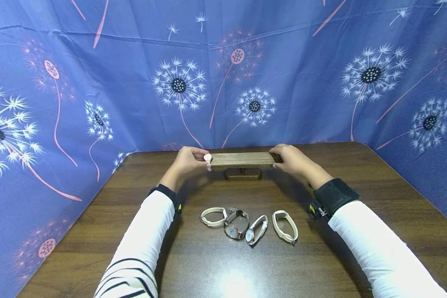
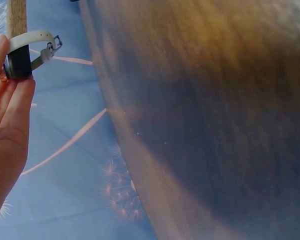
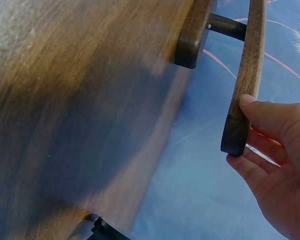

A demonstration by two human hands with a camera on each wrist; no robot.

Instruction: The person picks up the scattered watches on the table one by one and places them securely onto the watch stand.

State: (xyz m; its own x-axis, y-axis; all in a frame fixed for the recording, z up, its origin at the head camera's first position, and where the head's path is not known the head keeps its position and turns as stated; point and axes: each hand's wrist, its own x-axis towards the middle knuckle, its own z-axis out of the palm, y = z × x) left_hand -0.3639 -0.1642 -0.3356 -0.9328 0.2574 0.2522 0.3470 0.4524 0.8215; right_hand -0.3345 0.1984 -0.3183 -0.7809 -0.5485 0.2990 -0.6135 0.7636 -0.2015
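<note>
Sleeves are closest to the camera: the left sleeve [image 1: 141,231] is white with black stripes lower down, the right sleeve [image 1: 387,248] is white too, and both end in black wristbands [image 1: 335,194]. A bit further up the brown wooden table [image 1: 290,269] you've got a loose row, left to right: a cream band [image 1: 207,222], a dark-strapped watch [image 1: 231,231], a pale-strapped watch [image 1: 250,236], then another cream band [image 1: 291,236] sitting slightly apart.

Beyond that, near the far edge, is a stand with a dark base [image 1: 243,176] on the tabletop and a wooden bar [image 1: 242,159] lying crosswise above it. Left hand [image 1: 188,160] pinches a white-strapped watch [image 1: 207,157] at the bar's left end; the left wrist view shows its strap looped around the bar. Right hand [image 1: 289,159] grips the other end, thumb on one side, fingers on the other. Behind everything hangs a blue cloth [image 1: 301,82] with dandelions all over it.
</note>
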